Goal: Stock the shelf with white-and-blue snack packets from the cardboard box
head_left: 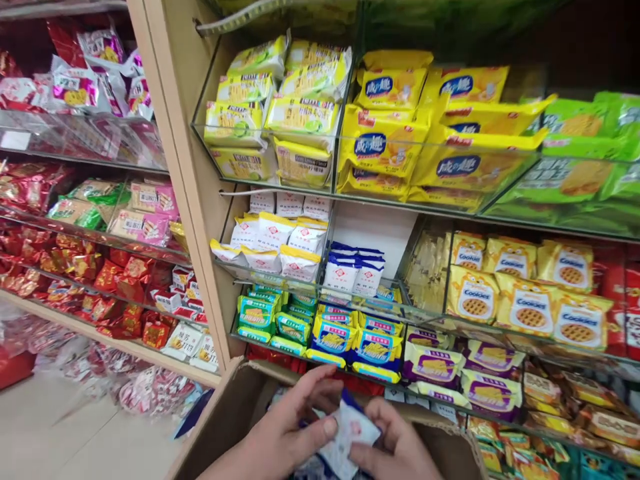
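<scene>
In the head view, the only one here, you have a white packet with dark blue trim (354,432) between your two hands, above the open cardboard box (207,421). Your right hand (387,441) grips it from the right, thumb across its lower face and fingers curled round behind. Your left hand (305,419) is half curled, its thumb against the packet's left edge and its fingers arched above; you cannot tell from here whether it also pinches the packet. The packet is tilted, its blue edge sloping down along the upper right, though your fingers cover too much to be sure of its long axis. The relation that counts is this: blue-topped white packets (353,272) stand upright on the shelf almost straight ahead of and above the held one, well apart from it. Your left fingertips reach higher and are the nearer to that stack, while your right hand has the firmer hold, lower down. Yellow-edged white packets (273,239) sit left of the stack, and blue-and-yellow biscuit packs (377,343) lie below it, nearer your hands.
</scene>
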`<state>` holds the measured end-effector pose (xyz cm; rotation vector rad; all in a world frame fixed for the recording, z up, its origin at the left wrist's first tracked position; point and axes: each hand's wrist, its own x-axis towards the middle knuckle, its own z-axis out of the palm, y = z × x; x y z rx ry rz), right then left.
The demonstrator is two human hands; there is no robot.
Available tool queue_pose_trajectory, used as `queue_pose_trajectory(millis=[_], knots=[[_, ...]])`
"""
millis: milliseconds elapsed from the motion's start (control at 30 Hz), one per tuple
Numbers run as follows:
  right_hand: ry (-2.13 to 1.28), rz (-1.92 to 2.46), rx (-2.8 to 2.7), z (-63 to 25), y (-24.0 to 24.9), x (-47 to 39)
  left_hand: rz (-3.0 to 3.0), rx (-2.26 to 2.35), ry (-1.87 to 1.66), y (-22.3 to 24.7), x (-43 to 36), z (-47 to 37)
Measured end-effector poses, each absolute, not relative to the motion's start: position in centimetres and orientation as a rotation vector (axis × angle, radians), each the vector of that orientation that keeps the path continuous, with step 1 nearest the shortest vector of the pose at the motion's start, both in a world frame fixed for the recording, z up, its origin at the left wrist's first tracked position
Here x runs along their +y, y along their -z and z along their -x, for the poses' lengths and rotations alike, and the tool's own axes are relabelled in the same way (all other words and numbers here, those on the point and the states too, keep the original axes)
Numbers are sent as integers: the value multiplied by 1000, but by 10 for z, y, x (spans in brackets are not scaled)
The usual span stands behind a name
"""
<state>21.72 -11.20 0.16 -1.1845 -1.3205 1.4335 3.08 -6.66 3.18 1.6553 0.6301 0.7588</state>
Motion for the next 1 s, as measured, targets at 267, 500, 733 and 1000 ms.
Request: queue_pose_trajectory(millis=[267, 500, 733, 1000], knots=[[-1306, 1125, -905, -216, -23, -119, -1299, 551, -666, -38, -75, -60], [-1206, 1146, -848, -216, -25, -118, -1253, 542, -778, -21, -76, -63], [-734, 1402, -1282, -232, -66, -132, -1853, 720, -874, -41, -67, -42], [558, 1978, -1763, -260, -206, -44, -2417, 1142, -703, -28, -3, -27]])
